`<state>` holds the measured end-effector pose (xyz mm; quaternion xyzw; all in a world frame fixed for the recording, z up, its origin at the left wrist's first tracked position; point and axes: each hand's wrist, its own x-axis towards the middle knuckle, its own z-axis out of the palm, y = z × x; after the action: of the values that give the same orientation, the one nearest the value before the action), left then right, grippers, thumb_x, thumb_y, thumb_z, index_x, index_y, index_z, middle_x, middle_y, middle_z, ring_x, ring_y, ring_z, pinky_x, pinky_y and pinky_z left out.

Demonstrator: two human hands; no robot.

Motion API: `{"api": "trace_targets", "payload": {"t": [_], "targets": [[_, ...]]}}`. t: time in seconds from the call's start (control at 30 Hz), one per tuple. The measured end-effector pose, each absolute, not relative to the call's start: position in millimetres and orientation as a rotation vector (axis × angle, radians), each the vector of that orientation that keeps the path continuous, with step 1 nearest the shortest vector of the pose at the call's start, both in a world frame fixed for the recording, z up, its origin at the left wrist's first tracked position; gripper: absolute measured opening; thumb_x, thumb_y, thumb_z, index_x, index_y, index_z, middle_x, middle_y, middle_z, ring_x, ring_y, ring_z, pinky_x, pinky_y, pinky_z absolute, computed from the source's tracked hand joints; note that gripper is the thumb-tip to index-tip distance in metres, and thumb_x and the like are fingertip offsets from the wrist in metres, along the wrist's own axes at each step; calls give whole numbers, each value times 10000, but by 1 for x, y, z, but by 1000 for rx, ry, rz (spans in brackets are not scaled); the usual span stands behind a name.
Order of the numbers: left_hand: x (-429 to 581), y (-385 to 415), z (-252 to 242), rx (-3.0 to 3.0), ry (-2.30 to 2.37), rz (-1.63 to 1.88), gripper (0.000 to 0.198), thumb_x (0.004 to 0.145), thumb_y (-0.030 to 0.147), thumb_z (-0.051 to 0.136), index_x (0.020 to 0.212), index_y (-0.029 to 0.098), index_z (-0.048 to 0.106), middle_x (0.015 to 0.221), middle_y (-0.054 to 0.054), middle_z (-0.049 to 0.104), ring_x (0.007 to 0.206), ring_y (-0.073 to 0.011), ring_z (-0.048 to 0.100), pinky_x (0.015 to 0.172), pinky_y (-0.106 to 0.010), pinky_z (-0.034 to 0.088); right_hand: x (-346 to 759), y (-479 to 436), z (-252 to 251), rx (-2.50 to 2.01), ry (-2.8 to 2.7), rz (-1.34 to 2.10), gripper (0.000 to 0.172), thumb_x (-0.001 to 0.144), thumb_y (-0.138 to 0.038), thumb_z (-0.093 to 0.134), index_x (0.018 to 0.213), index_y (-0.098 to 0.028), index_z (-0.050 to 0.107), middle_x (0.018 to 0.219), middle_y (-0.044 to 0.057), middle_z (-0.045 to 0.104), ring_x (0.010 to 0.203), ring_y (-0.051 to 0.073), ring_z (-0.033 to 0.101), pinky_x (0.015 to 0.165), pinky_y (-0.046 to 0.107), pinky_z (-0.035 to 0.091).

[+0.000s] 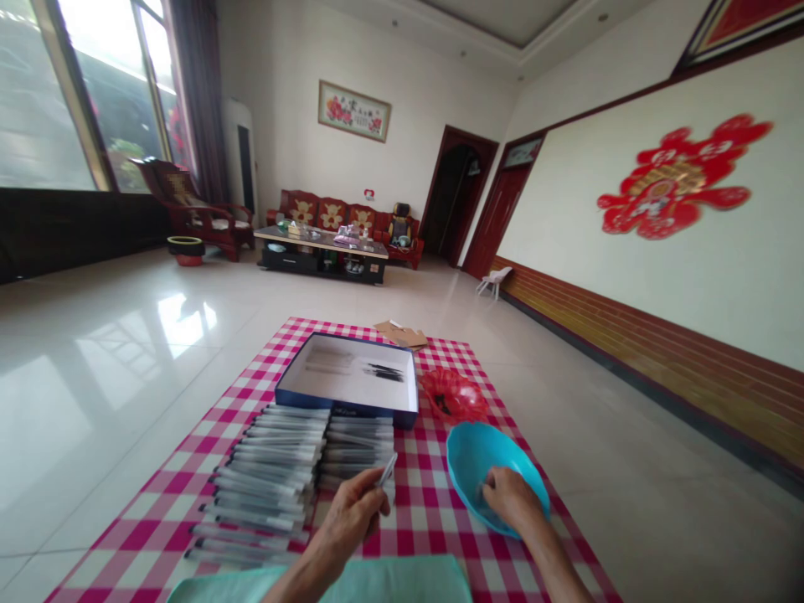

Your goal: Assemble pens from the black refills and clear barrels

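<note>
teal fabric (408, 579) is lying nearest; left grip (361, 507) is pinching a pen (388, 469) left of the turquoise bowl (472, 452); right grip (510, 496) is resting inside it, clench unclear; keeping the pinch steady seems wise.

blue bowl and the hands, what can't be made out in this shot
Head view: the inside of the bowl, covered by the right hand; whether its fingers grip anything cannot be told.
Head view: the pen in the left hand; only one end shows past the hand.
Head view: the dark items in the box, blurred and too small to identify.
</note>
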<state>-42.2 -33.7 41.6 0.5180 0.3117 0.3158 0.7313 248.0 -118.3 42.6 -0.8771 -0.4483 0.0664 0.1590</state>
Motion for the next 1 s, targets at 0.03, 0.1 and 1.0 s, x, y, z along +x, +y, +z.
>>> {"api": "trace_targets", "payload": {"t": [0.03,0.1,1.0], "targets": [[-43,-35,43,1139,679,695,472,680,410,634,1023,89,672,545,30,546,340,-38,350,347,-179,214,247,-118,46,-2464,-1264,182,140,684,-184,602,547,-183,632,626,99,681,662,240,629,598,305,376],[-44,-37,45,1148,661,694,517,692,467,640,1043,89,671,524,33,535,335,-35,331,350,-181,196,242,-117,54,-2352,-1238,172,124,711,-226,593,606,-181,640,654,93,682,681,238,626,624,311,400],[-54,-55,45,1464,491,741,485,867,507,495,1144,137,646,530,28,492,417,-68,331,416,-182,264,91,-104,55,-1131,-545,963,323,683,-378,763,934,-200,666,842,6,669,725,134,582,651,228,475]]}}
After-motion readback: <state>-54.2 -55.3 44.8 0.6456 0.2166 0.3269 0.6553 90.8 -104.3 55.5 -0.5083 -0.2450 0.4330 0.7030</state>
